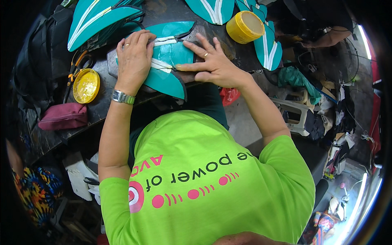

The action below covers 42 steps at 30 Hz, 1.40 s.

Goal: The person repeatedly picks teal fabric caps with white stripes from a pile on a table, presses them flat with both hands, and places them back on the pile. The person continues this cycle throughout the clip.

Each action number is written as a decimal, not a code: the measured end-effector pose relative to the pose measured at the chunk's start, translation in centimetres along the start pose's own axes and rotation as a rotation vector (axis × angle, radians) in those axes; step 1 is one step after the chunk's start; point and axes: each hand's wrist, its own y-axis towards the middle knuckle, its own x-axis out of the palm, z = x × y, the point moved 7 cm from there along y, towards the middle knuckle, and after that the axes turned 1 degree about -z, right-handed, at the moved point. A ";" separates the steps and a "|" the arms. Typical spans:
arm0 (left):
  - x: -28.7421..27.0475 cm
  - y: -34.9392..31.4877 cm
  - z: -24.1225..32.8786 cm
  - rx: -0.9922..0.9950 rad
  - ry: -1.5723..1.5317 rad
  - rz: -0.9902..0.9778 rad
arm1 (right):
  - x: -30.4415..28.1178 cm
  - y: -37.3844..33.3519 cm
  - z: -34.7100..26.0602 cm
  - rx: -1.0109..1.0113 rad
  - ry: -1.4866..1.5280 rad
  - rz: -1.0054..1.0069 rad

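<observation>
One teal piece [166, 52] lies on the dark table [101, 109]. The left hand [135, 61] rests over its left side; I can't tell if it pinches. The right hand [214, 65] is spread open, fingertips touching its right edge. White strips [162, 66] are already on the piece; I can't tell what is left. Left of the piece is a yellow dish [86, 85]. Past it are a teal stack [110, 21], left, and a yellow tub [245, 27], right.

Teal panel [169, 53]: laid face up, glossy, partly covered at left.
White strips [162, 65]: two are set across the panel, spread apart toward the right.
Dark edging [185, 90]: seen along the right side.
Position: placed at the near table [102, 112] edge.
</observation>
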 end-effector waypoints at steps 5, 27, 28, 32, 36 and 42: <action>0.0 0.0 0.0 0.012 0.000 0.014 | -1.7 -0.4 2.8 0.184 -0.076 0.266; -0.1 -1.3 -0.9 0.152 0.048 -0.237 | 0.2 -0.4 -0.8 0.072 -0.009 0.123; -0.1 -1.4 -0.8 0.147 0.056 -0.228 | 0.1 -0.8 -0.5 0.097 0.062 0.106; 0.2 -1.5 -0.4 0.107 0.091 -0.181 | -1.3 -2.1 0.7 0.126 0.308 0.319; 0.5 -1.6 -0.3 0.069 0.097 -0.161 | -0.2 -2.0 1.9 0.310 0.127 0.284; 0.5 -1.6 -0.3 0.056 0.080 -0.157 | 0.2 -3.0 -0.3 0.312 0.072 0.199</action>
